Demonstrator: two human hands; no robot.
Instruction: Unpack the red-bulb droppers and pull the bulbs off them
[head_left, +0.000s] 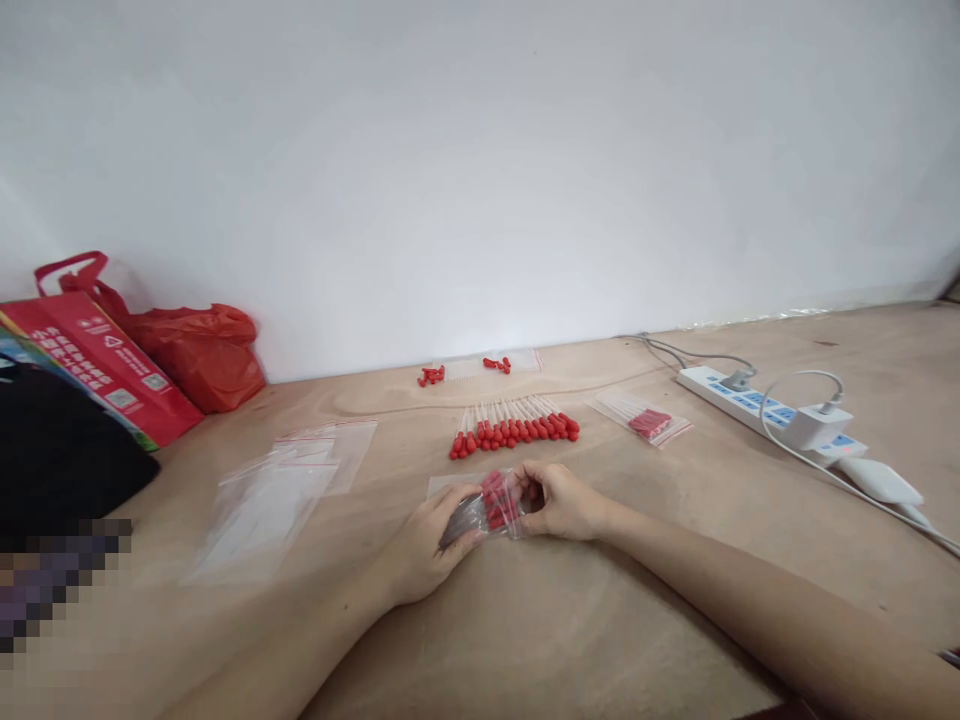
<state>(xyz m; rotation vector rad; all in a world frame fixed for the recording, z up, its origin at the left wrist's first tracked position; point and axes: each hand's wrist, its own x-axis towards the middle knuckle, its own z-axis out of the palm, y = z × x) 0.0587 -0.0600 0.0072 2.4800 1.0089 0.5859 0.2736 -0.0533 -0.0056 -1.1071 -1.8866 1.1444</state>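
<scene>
My left hand (427, 545) and my right hand (561, 502) meet at the middle of the wooden table (570, 640). Both pinch a small clear plastic bag (491, 505) with red-tipped white sticks inside it. The left fingers grip the bag's near left end, the right fingers curl on its right end. Just beyond the hands lies a row of loose red-tipped sticks (516, 428), tips toward me.
Empty clear bags (281, 490) lie to the left. A filled bag (646, 422) rests at the right, small red pieces (431, 375) near the wall. A white power strip (772, 412) with cables sits far right. A red plastic bag (199, 350) and red carton (97, 365) stand at the left.
</scene>
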